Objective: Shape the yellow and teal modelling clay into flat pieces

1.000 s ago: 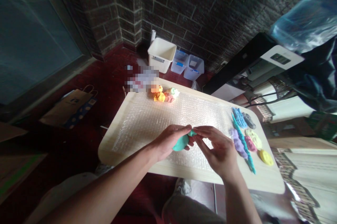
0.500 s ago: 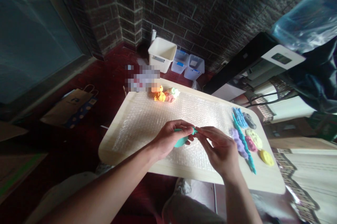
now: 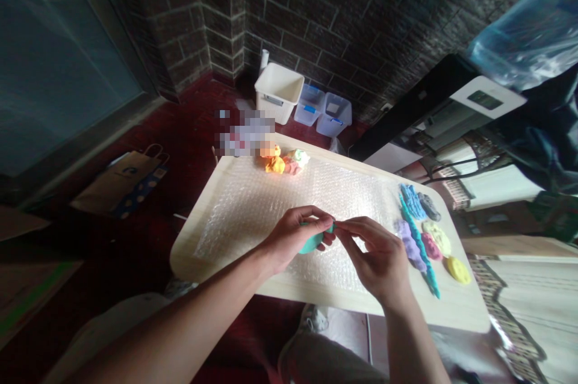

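Over the near half of the table, my left hand [image 3: 289,238] is closed around a piece of green modelling clay [image 3: 310,244], its thumb pressed on top. My right hand [image 3: 377,251] meets it from the right, thumb and fingertips pinched at the clay's small upper end. The fingers hide much of the clay's shape. Bubble wrap [image 3: 253,209] lies beneath both hands. To the right of my right hand are a long teal clay roll [image 3: 419,245], a purple lump [image 3: 410,245], a pink lump [image 3: 431,245] and a yellow lump [image 3: 457,269].
Blue clay [image 3: 412,201] and grey clay [image 3: 428,206] lie at the table's right end. Orange clay [image 3: 274,164] sits at the far edge. Beyond stand a white bin [image 3: 277,95] and two clear boxes [image 3: 333,116]. A paper bag [image 3: 121,182] is on the floor at left.
My right fingertips have shifted slightly on the clay's upper end, and less green shows between the hands. Otherwise both hands keep nearly the same place.
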### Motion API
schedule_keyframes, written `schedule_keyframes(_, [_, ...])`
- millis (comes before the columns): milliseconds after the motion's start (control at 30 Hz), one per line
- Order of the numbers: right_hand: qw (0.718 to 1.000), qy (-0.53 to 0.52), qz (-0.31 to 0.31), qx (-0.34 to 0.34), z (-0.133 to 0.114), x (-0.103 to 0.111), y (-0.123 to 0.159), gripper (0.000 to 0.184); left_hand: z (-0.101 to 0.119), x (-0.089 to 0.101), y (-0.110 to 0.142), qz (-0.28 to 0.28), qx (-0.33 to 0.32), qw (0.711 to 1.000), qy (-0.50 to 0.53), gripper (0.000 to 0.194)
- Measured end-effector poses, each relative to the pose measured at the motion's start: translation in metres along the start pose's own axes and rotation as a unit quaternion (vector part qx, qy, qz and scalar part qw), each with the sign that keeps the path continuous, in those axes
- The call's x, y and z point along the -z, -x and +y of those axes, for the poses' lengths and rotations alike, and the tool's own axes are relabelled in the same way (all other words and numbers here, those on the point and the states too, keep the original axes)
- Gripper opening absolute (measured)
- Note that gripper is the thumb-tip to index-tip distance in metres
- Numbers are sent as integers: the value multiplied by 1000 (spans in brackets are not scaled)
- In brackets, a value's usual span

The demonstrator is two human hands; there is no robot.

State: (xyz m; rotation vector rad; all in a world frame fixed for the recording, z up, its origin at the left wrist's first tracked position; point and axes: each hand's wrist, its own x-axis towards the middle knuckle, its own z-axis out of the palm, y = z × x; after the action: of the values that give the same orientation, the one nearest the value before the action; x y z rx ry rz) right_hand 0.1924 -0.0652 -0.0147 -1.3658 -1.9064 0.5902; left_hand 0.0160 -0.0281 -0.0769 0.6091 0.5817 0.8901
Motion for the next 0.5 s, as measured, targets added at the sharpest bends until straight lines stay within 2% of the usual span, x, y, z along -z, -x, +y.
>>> schedule_keyframes(300, [998,-22,9,-60,5,-1,4,9,1,-1,0,10,5,1000,-17,35])
schedule_keyframes(500, [988,-122,31,-90,6,-1,2,10,-1,1,-1,-2,-10,1000,-13,32])
